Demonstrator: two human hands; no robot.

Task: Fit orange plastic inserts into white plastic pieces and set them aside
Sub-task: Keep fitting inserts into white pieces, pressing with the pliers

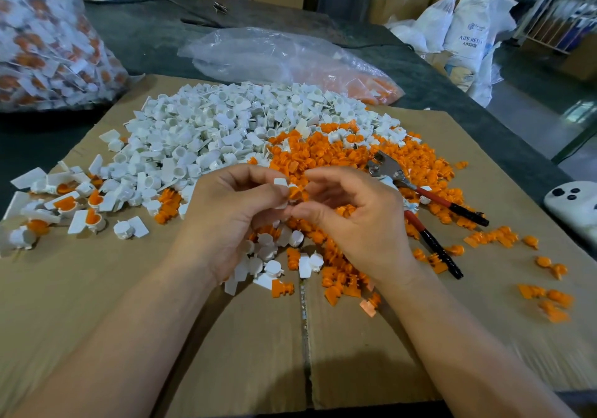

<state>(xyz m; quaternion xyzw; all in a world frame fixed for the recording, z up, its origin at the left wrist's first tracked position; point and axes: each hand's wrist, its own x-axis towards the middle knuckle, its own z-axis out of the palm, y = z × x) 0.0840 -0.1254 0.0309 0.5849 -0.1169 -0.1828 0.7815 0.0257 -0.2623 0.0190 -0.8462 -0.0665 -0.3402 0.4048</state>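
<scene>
left hand (pixel 237 215) pinches white piece (pixel 280 182) | right hand (pixel 347 214) pinches orange insert (pixel 294 193) – touching, likely so it pushes in | finished ones (pixel 69 206) sit left (set aside) – piles behind

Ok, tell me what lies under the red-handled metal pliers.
Loose orange plastic inserts lie under the red-handled metal pliers, on brown cardboard. Anything directly beneath its head is hidden.

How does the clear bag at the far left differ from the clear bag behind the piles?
The left bag bulges full; the back bag lies mostly slack and flattened. The left bag holds mixed white-and-orange pieces; the back bag shows only orange pieces, gathered at its right end. Both are clear plastic and rest on the dark table.
</scene>
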